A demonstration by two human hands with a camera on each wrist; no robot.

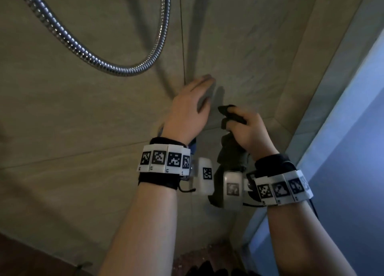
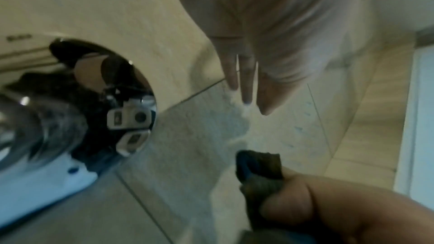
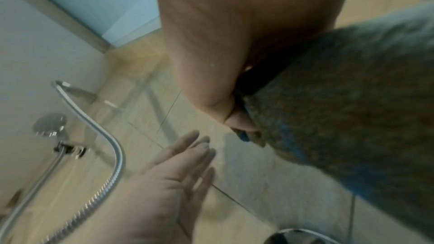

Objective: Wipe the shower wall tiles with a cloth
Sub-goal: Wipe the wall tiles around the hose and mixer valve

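Dark cloth (image 1: 230, 151) is gripped in curled right hand (image 1: 249, 134); left hand (image 1: 191, 109) is held flat-fingered against wall tiles (image 1: 245, 53).

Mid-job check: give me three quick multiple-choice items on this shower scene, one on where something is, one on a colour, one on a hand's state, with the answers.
1. Where is the shower hose?
A. left of and above the hands
B. lying on the floor
C. wrapped round the right wrist

2. What colour is the cloth?
A. white
B. dark grey-green
C. bright red

3. How is the left hand?
A. gripping the hose
B. fist closed, holding nothing
C. fingers straight, at the wall tiles

Answers: 1 A, the hose loops there in the head view; 2 B, it hangs dark from the right hand; 3 C, both wrist views show flat fingers.
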